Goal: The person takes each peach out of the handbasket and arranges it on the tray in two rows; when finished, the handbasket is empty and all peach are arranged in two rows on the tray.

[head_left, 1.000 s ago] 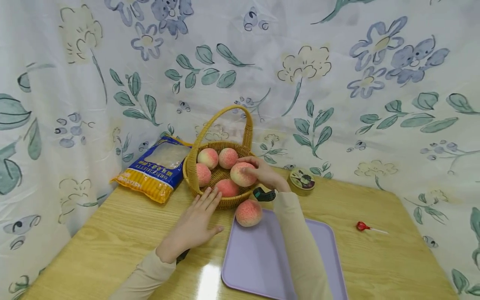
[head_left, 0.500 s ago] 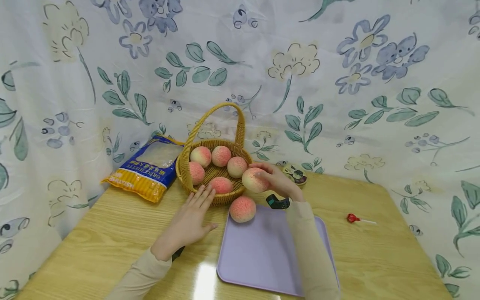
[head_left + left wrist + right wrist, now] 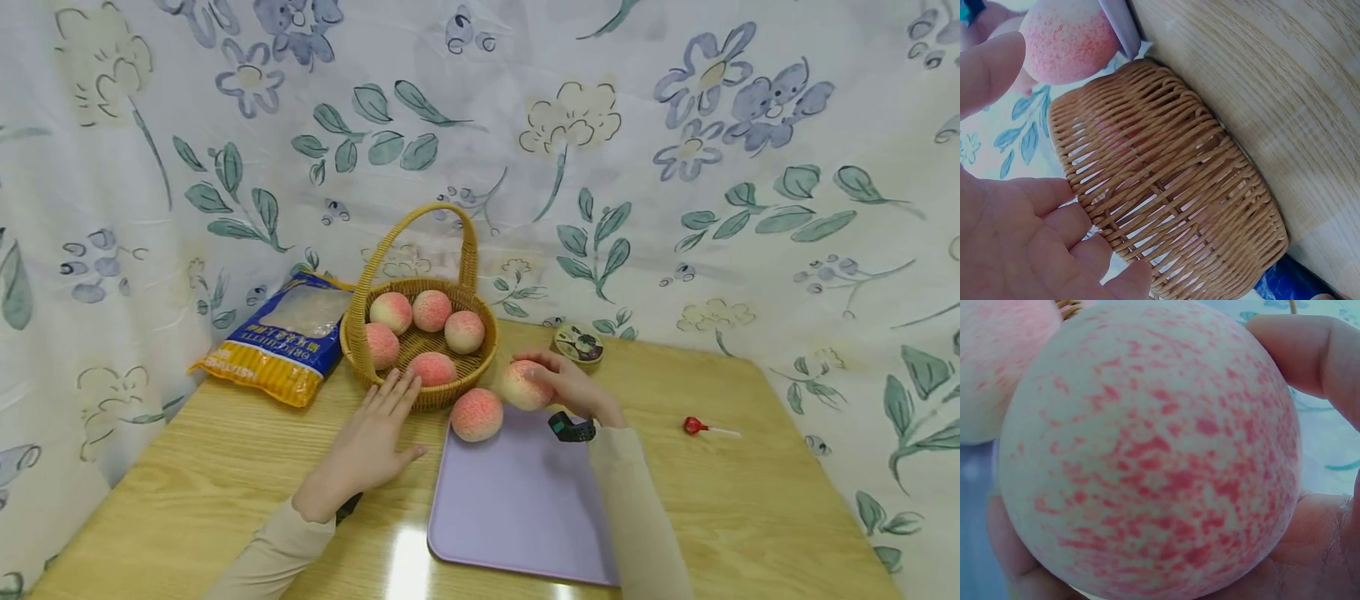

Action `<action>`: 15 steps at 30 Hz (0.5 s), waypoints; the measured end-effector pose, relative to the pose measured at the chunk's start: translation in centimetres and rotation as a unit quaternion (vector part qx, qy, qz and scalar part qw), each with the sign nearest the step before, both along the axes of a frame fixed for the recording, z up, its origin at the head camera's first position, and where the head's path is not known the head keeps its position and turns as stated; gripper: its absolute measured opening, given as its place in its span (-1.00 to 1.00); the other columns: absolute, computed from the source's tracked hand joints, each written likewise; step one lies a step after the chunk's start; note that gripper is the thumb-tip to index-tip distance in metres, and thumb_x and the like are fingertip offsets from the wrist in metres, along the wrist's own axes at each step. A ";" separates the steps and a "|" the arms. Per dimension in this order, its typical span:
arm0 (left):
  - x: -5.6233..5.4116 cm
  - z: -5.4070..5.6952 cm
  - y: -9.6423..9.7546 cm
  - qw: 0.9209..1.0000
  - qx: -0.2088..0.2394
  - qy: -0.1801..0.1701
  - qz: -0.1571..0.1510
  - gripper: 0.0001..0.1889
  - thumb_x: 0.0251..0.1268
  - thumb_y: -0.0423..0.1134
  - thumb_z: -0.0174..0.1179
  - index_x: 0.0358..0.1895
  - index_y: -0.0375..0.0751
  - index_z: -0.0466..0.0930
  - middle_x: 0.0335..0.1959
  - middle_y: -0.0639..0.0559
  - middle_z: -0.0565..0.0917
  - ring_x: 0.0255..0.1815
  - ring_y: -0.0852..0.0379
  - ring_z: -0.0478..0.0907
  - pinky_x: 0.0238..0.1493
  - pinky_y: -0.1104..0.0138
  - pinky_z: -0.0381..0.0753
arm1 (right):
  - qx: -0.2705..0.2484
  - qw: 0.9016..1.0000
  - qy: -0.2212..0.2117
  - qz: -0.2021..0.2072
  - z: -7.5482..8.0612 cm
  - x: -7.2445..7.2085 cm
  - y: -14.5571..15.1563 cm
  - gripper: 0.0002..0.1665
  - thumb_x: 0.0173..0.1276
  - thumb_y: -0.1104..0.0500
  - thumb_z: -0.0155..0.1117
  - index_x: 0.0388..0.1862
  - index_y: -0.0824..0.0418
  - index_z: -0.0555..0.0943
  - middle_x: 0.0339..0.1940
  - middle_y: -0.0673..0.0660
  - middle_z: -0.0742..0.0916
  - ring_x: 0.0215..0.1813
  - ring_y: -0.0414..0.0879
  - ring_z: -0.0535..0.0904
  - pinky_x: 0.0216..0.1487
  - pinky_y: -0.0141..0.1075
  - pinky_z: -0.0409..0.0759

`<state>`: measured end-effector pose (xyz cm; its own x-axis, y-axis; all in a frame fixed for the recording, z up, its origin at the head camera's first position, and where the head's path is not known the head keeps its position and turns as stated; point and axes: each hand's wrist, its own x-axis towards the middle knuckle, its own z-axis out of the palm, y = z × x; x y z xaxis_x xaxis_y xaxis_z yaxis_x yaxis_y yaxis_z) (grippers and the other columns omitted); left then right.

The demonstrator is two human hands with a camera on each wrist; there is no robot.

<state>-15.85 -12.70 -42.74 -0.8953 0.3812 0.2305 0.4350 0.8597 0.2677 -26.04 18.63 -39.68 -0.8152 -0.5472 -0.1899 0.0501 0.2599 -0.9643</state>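
Observation:
My right hand [image 3: 576, 390] grips a pink-and-white peach [image 3: 525, 386] over the far edge of the lilac tray [image 3: 517, 500]. That peach [image 3: 1154, 456] fills most of the right wrist view, with thumb and fingers around its sides. Another peach [image 3: 477, 415] sits at the tray's far left corner. Several more peaches, one of them a redder peach [image 3: 432, 369] near the front, lie inside the wicker basket [image 3: 442, 398]. Fingers nearly straight, my left hand [image 3: 367, 446] touches the basket's front rim. In the left wrist view its fingertips meet the woven wall [image 3: 1166, 175].
Left of the basket leans a blue and yellow pasta bag [image 3: 281, 337]. A round tin [image 3: 579, 343] stands behind my right hand. Far to the right on the wooden table [image 3: 787, 508] lies a red lollipop [image 3: 693, 426]. A floral curtain [image 3: 480, 167] closes off the back.
My right hand has lifted the peach out of the basket and carried it right, over the tray's far edge. My left hand has stayed at the basket rim. The head view has shifted slightly right.

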 end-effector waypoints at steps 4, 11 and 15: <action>0.0 0.1 -0.1 1.000 0.002 0.001 0.000 -0.01 0.14 0.05 0.33 0.52 -0.34 0.01 0.56 -0.25 0.02 0.57 -0.28 -0.03 0.52 -0.13 0.02 | 0.024 1.000 0.004 0.005 -0.7 0.6 0.7 -0.42 0.51 0.13 -0.01 0.43 0.32 0.26 0.44 0.33 0.36 -0.04 -0.18 0.52 -0.12 -0.32 0.61; 0.1 0.1 -0.2 1.000 0.000 -0.003 -0.001 -0.02 0.15 0.04 0.32 0.52 -0.35 0.00 0.57 -0.25 0.02 0.57 -0.28 -0.04 0.51 -0.15 0.06 | 0.103 0.994 0.020 0.027 -1.8 1.3 1.6 -0.38 0.48 0.03 0.09 0.41 0.29 0.30 0.39 0.33 0.42 -0.06 -0.16 0.51 -0.17 -0.29 0.62; 0.1 0.1 0.0 1.000 -0.001 -0.003 -0.004 -0.01 0.15 0.05 0.32 0.52 -0.34 0.00 0.57 -0.25 0.01 0.57 -0.27 -0.05 0.51 -0.14 0.06 | 0.108 0.994 0.017 0.020 -2.1 1.6 1.7 -0.38 0.45 0.03 0.12 0.38 0.30 0.33 0.36 0.35 0.45 -0.09 -0.13 0.55 -0.23 -0.24 0.66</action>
